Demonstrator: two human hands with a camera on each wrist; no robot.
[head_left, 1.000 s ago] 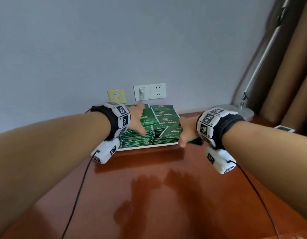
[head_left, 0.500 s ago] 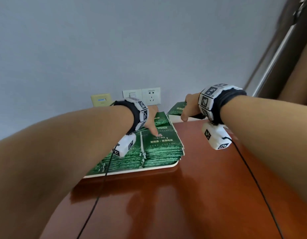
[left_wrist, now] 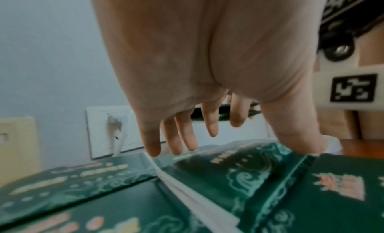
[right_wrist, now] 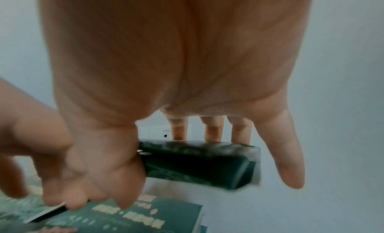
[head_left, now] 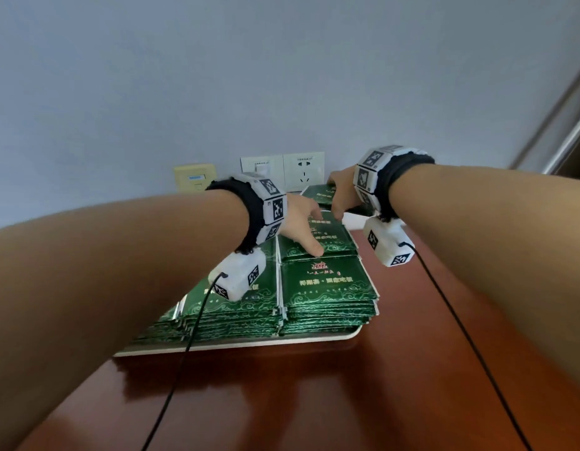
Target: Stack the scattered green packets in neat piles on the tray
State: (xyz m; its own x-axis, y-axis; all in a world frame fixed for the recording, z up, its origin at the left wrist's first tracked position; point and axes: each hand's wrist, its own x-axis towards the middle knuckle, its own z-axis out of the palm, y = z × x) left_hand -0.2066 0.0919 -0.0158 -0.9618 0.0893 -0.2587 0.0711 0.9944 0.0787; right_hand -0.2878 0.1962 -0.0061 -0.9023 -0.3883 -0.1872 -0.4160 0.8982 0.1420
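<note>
Several piles of green packets stand side by side on a white tray. My left hand lies over the right pile of the second row, fingers straight and spread, with the thumb pressing on that pile's top packet. My right hand is at the tray's far right by the wall. It grips a thin bundle of green packets between thumb and fingers, seen as green packets in the head view, just above the rear pile.
The tray sits on a glossy brown table pushed against a grey wall. White sockets and a yellow plate are right behind the tray. A metal pole slants at the far right. Black cables hang from both wrists.
My right hand has carried its packets from the tray's right edge up and back to the far right corner by the sockets. My left hand stays on the piles. The view moved closer.
</note>
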